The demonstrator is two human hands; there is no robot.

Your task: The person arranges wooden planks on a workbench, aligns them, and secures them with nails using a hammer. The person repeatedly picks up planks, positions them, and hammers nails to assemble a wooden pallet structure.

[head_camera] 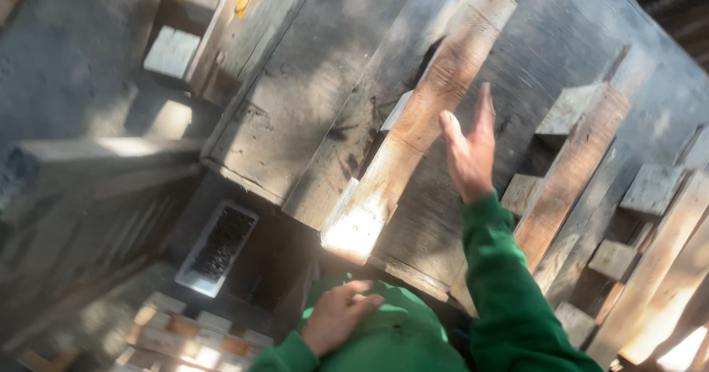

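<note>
My right hand (470, 149) is raised with fingers straight and apart, holding nothing, just right of a long reddish wooden plank (421, 117) that lies slanted across a grey wooden work surface (295, 99). My left hand (338, 314) rests low against my green garment (399, 335), fingers loosely curled, nothing seen in it. Both sleeves are green.
More planks and short wood blocks (613, 257) lie at the right, among them a long reddish board (572, 169). A pale rectangular tray with dark contents (218, 248) sits on the floor at lower left. Stacked wooden pieces (185, 339) show at the bottom left.
</note>
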